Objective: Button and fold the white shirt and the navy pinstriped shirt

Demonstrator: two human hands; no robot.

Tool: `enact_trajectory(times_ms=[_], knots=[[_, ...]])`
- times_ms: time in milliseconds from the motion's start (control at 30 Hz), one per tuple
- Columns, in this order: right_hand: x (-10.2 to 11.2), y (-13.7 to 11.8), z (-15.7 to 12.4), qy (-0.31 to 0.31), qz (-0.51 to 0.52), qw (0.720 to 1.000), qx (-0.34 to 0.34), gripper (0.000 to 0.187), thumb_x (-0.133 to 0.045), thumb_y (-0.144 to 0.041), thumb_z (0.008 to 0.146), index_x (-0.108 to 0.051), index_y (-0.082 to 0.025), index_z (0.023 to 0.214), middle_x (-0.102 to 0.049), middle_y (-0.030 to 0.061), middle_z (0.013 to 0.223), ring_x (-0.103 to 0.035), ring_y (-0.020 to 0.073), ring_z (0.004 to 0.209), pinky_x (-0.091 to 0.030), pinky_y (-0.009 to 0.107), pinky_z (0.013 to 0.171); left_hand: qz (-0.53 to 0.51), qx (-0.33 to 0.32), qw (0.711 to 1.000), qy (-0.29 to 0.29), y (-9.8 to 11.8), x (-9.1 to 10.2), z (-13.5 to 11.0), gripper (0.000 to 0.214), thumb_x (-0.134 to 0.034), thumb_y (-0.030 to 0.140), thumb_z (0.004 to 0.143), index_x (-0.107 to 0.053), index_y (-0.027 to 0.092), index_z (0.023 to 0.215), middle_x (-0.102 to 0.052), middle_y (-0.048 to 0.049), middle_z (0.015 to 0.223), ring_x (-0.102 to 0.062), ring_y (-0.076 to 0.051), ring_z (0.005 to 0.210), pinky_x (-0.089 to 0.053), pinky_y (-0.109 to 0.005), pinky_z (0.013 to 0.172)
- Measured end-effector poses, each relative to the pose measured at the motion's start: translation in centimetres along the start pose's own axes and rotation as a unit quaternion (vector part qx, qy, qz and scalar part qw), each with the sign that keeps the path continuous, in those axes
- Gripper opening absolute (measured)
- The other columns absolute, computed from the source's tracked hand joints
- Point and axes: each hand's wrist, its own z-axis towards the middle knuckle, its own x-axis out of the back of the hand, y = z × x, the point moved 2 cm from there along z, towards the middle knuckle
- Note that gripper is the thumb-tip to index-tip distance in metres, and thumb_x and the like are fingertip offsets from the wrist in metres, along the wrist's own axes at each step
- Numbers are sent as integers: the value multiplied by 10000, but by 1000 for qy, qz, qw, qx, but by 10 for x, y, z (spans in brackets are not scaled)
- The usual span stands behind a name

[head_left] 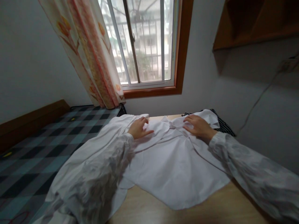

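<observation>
A white shirt (173, 161) lies spread on a light wooden table (163, 211), its collar end toward the window. My left hand (139, 128) rests flat on the shirt's upper left part, fingers stretched out. My right hand (198, 126) lies flat on the upper right part near the collar, fingers spread. Both arms wear pale, crinkled sleeves. Neither hand grips anything.
A bed with a dark checked cover (37, 155) stands to the left of the table. A striped dark cloth (223, 126) lies under the shirt's far right corner. Behind are a barred window (144, 43), a flowered curtain (93, 56) and a wall shelf (254, 21).
</observation>
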Motion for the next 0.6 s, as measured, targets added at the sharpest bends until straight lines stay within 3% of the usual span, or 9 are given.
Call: enact_trajectory(times_ms=[67, 133, 200, 300, 433, 533, 600], knots=[[-10, -20, 3, -40, -14, 999, 12, 296, -737, -427, 912, -782, -209, 1108, -755, 172, 1189, -657, 362, 1169, -462, 449, 1098, -4, -55, 998, -17, 24, -12, 4, 506, -836, 662, 780, -716, 252, 1050, -700, -142, 1199, -653, -330, 1125, -458, -439, 1080], [-21, -30, 5, -67, -36, 997, -1, 177, -723, -362, 913, -787, -202, 955, -772, 171, 1043, -686, 340, 1050, -473, 419, 1012, 2, -65, 996, -54, 43, -31, 6, 440, -862, 618, 769, -726, 253, 973, -723, -122, 1074, -669, -329, 1069, -459, -446, 1067], [-29, -34, 7, -75, -37, 996, -37, 178, -667, -325, 946, -763, -211, 848, -766, 147, 900, -694, 298, 916, -472, 377, 903, 22, -27, 996, -79, 55, -52, 8, 322, -858, 504, 798, -734, 250, 953, -739, -102, 975, -683, -314, 1009, -467, -432, 1026], [-35, -38, 11, -52, 23, 995, -80, 242, -612, -370, 982, -745, -221, 845, -742, 87, 789, -653, 233, 757, -428, 319, 734, 50, 56, 993, -86, 62, -79, 6, 204, -776, 423, 878, -756, 253, 989, -754, -83, 911, -699, -297, 943, -483, -405, 936], [-45, -53, 18, -23, 166, 981, -95, 252, -622, -409, 935, -742, -199, 863, -673, 11, 665, -557, 169, 615, -359, 281, 611, 26, 104, 994, -29, 66, -97, -4, 206, -619, 371, 994, -776, 257, 1063, -778, -82, 966, -718, -274, 935, -484, -366, 839], [-63, -67, 20, -12, 261, 955, -143, 253, -659, -406, 874, -756, -180, 930, -600, -30, 579, -497, 146, 534, -331, 266, 547, -2, 88, 996, 30, 71, -101, -18, 261, -554, 325, 1036, -765, 270, 1179, -782, -87, 1127, -726, -264, 995, -484, -355, 840], [-77, -75, 19, 13, 303, 937, -172, 273, -677, -429, 860, -751, -177, 934, -582, -36, 572, -493, 145, 527, -335, 260, 530, -8, 72, 997, 40, 74, -102, -26, 264, -556, 296, 1033, -764, 281, 1194, -775, -86, 1167, -727, -264, 1017, -485, -360, 847]])
